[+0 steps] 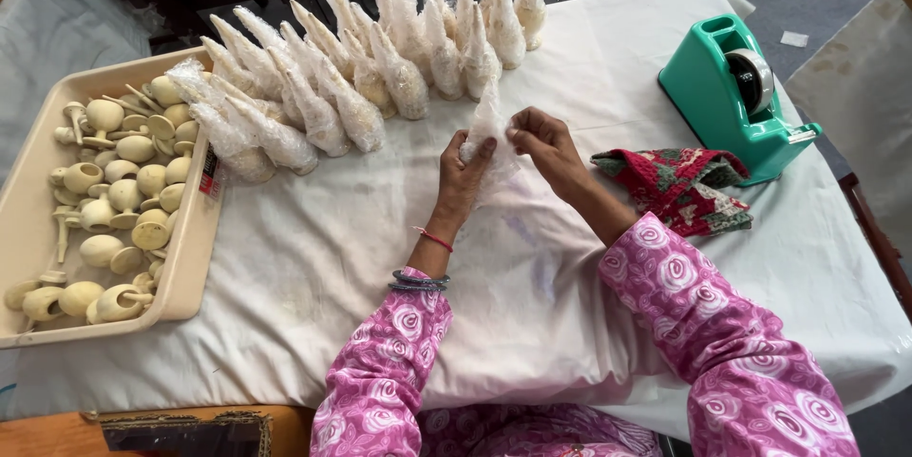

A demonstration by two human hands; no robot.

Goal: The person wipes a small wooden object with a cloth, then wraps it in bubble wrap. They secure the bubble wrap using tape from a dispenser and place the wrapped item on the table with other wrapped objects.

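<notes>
My left hand (464, 170) and my right hand (544, 145) meet at the middle of the white-covered table (532, 267). Together they grip a small piece wrapped in clear bubble wrap (488, 124), its twisted top pointing away from me. The wrap hides what is inside. Just beyond it, several more wrapped pieces (380, 58) stand in curved rows, each tapering to a twisted point.
A beige plastic tray (28, 191) at the left holds several cream wooden goblet-shaped pieces (119, 196). A green tape dispenser (736, 96) stands at the right. A red and green crocheted cloth (679, 189) lies beside my right forearm.
</notes>
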